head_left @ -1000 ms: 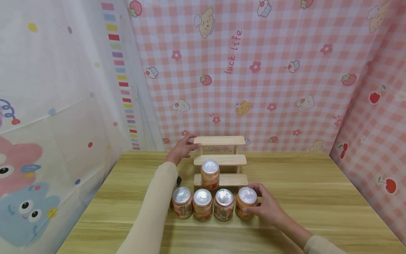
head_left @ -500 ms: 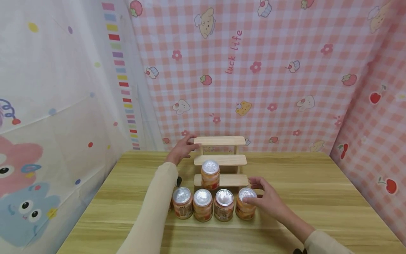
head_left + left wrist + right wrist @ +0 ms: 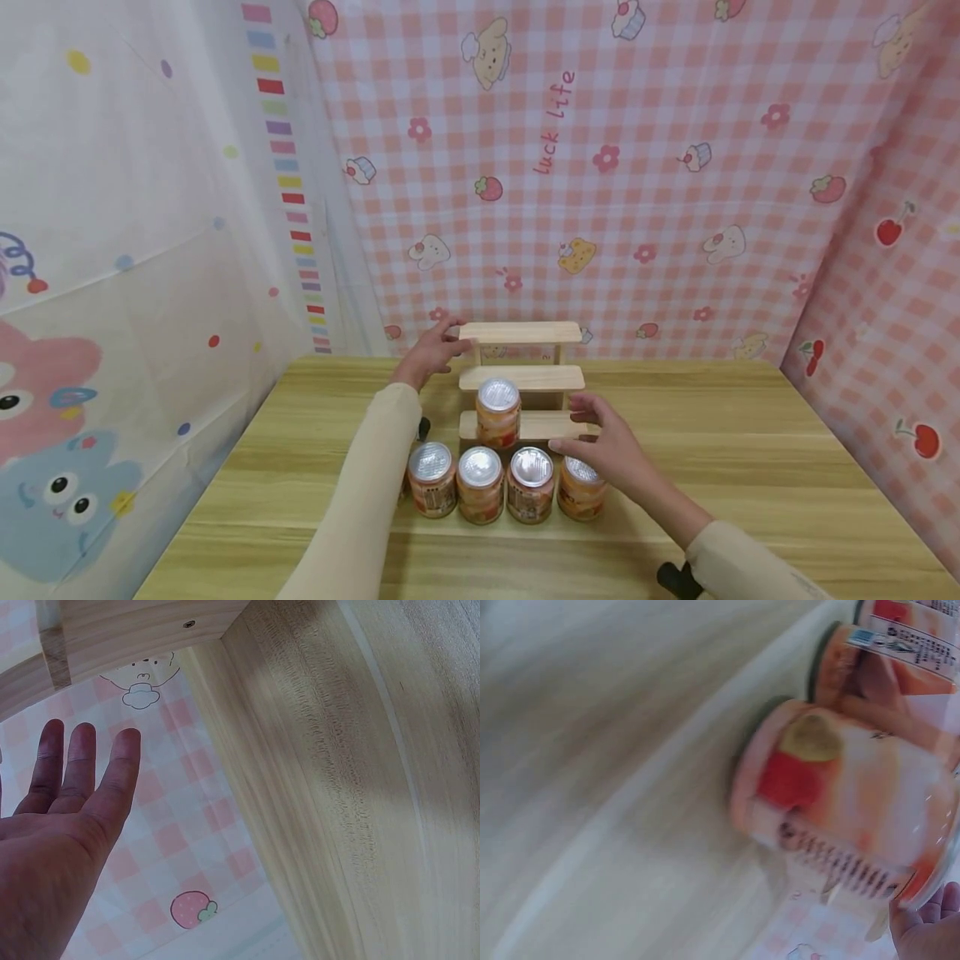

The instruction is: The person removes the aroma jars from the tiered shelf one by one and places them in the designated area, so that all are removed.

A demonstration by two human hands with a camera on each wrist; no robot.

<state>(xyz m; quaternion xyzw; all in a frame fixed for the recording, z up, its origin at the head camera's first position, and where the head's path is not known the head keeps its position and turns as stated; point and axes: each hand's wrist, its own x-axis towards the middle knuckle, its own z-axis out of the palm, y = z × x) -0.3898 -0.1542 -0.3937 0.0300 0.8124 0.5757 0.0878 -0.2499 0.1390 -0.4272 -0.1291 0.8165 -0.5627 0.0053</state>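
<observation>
A three-step wooden rack (image 3: 521, 377) stands at the back of the table. My left hand (image 3: 431, 354) holds the left end of its top board between thumb and forefinger. In the left wrist view its other fingers (image 3: 82, 769) are straight. A fruit jar (image 3: 498, 417) with a silver lid stands upright on the left of the lowest step. My right hand (image 3: 611, 446), fingers spread and grasping nothing, hovers above and behind the rightmost front jar (image 3: 581, 500), hiding part of its lid. That jar looks large and blurred in the right wrist view.
Beside the rightmost jar stand matching jars, including a right-middle jar (image 3: 530, 492), a middle jar (image 3: 480, 492) and a left jar (image 3: 432, 483). Another jar is mostly hidden by my left sleeve (image 3: 360, 500). A checked cloth (image 3: 637, 208) hangs behind the table (image 3: 712, 433).
My right hand has let go of the rightmost front jar and moved up and left toward the rack's lowest step. The jars and my left hand have stayed in place.
</observation>
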